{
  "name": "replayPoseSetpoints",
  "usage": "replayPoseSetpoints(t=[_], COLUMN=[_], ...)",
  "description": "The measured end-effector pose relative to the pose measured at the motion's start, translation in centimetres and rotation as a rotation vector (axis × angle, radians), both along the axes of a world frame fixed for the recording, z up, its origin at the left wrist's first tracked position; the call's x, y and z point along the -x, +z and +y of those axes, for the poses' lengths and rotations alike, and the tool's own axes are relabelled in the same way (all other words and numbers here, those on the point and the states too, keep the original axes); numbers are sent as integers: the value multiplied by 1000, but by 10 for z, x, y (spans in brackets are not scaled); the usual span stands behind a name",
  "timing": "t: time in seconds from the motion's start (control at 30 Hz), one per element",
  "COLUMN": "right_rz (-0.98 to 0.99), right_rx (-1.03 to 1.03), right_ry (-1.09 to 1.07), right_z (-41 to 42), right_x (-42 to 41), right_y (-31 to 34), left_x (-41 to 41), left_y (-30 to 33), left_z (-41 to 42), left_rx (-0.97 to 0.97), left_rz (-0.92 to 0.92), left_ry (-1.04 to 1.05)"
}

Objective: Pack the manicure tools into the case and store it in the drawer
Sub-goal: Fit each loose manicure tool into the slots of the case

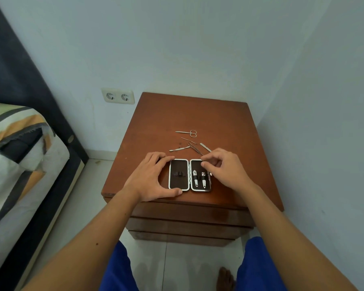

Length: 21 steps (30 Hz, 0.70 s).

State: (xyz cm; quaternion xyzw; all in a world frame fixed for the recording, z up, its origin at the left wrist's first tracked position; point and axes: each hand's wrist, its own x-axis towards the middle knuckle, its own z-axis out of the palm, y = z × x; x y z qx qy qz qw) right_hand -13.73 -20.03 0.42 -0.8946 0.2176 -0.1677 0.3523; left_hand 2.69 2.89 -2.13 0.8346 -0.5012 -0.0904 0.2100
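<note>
Near the front edge of the tabletop: the case [189,174] lies open flat, two dark-lined halves joined by a hinge down the middle.
Case, right half: two nail clippers [199,178] sit under elastic loops, side by side, heads toward 12 o'clock.
Case, left half: only a dark elastic band [179,174] across the lining, no tool in it.
Left hand [151,177]: fingers spread and curved around the case's 9 o'clock side, fingertips at the top corner, thumb touching the bottom edge; bracing it, not clenched.
Right hand [225,168]: over the case's 3 o'clock edge, fingers pinched together at the upper right corner; what they pinch, if anything, I cannot tell.
Loose tools at 12 o'clock of the case: small scissors [187,132] farthest back, a thin probe [188,140] nearer, a cuticle pusher [179,149] toward 11 o'clock, tweezers [194,148] and a flat file [205,147] just beyond the right hand.
Tabletop [219,122]: reddish-brown wood, with drawer fronts [187,223] stepped below it.
Writing: none readable on case or tools.
Surroundings: double wall socket [118,96] at 10 o'clock, bed [19,154] at 9 o'clock.
</note>
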Motion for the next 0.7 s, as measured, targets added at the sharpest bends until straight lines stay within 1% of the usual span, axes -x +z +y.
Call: replayPoseSetpoints(t=[0.1,0.3,0.47,0.7], right_rz=[-9,23,140,170], right_rx=[25,75,110,144], right_ry=[-103,-189,-177,-157], right_z=[-1,-8,-8,-8], right_x=[-20,-49,-60,-59], right_y=[3,2,0,2], left_x=[0,0,-1,-1], left_y=[0,0,-1,-1], left_z=[0,0,0,0], left_rx=[5,19,18,24], left_rz=[1,-9,-3,4], left_ry=[-1,-10,-12,-12])
